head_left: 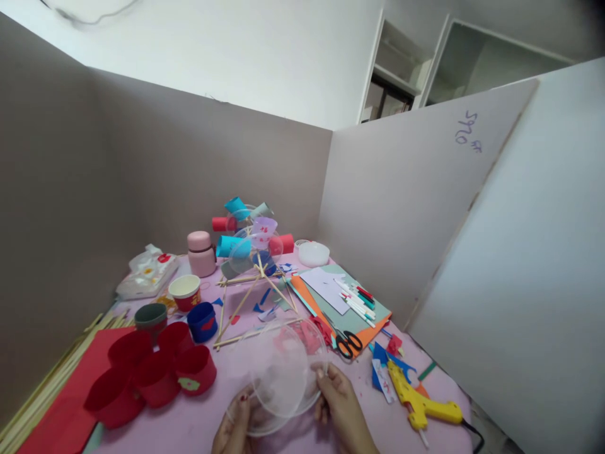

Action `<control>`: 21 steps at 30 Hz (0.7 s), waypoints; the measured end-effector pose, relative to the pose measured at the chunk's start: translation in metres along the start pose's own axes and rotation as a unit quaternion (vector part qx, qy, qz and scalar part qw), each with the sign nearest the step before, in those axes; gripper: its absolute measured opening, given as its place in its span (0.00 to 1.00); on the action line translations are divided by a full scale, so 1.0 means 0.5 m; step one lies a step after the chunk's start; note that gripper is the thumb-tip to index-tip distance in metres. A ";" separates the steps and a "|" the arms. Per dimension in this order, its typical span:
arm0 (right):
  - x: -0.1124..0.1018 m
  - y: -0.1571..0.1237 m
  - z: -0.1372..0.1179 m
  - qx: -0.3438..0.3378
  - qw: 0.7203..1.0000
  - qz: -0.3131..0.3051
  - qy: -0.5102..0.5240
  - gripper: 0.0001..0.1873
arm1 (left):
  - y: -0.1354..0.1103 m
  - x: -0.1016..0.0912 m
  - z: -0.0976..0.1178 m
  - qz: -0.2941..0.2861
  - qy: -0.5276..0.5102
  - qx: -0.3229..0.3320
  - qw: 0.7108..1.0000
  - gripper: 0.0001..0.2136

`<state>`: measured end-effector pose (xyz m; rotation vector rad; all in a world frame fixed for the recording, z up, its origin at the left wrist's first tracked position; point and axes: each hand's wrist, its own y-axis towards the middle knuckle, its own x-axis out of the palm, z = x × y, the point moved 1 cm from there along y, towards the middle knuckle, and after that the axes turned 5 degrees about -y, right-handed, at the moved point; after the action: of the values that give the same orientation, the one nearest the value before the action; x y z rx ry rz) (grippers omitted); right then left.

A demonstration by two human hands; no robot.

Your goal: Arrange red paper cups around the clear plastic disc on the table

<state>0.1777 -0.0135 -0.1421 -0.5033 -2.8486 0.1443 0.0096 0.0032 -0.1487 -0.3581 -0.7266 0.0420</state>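
Note:
Both my hands are low at the front edge of the pink table (198, 422), holding clear round plastic lids (283, 372) that overlap each other. My left hand (236, 429) grips the lower lid from below left, fingers curled on its rim. My right hand (338, 407) pinches the right rim of the upper lid with thumb and fingertips. Just behind the lids stands a model of wooden sticks (250, 296) with small coloured paper cups (236, 244) and clear discs on top.
Red paper cylinders (155, 375) cluster at left beside a blue cup (202, 321) and red sheet. Scissors (348, 343), markers (357, 299) on coloured sheets and a yellow glue gun (420, 403) lie at right. Pink flask (201, 252) and white bowl (313, 253) stand behind. Partition boards wall the table.

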 end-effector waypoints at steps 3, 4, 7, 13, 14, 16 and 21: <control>-0.023 0.003 -0.013 -0.014 0.999 0.040 0.034 0.32 | -0.013 0.007 0.011 0.013 0.015 0.003 1.000 0.26; -0.033 0.007 -0.021 -0.020 0.997 0.056 0.046 0.31 | -0.016 0.008 0.013 0.024 0.023 0.006 0.999 0.26; -0.066 0.033 -0.052 -0.037 0.990 0.106 0.087 0.26 | -0.021 0.006 0.013 0.044 0.036 0.011 0.998 0.25; -0.100 0.078 -0.072 -0.006 0.982 0.131 0.137 0.21 | -0.023 0.003 0.008 0.059 0.046 0.019 0.997 0.24; -0.100 0.076 -0.066 0.009 0.983 0.126 0.136 0.21 | -0.024 0.004 0.009 0.063 0.047 0.017 0.997 0.24; -0.098 0.062 -0.051 0.035 0.984 0.119 0.128 0.23 | -0.025 0.005 0.009 0.067 0.048 0.012 0.997 0.23; -0.090 0.028 -0.031 0.030 0.989 0.114 0.089 0.29 | -0.032 0.012 0.009 0.057 0.057 0.002 0.997 0.17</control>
<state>0.2271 -0.0149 -0.1390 -0.7879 -2.5978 0.2147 0.0098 -0.0095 -0.1367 -0.3944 -0.5931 0.1294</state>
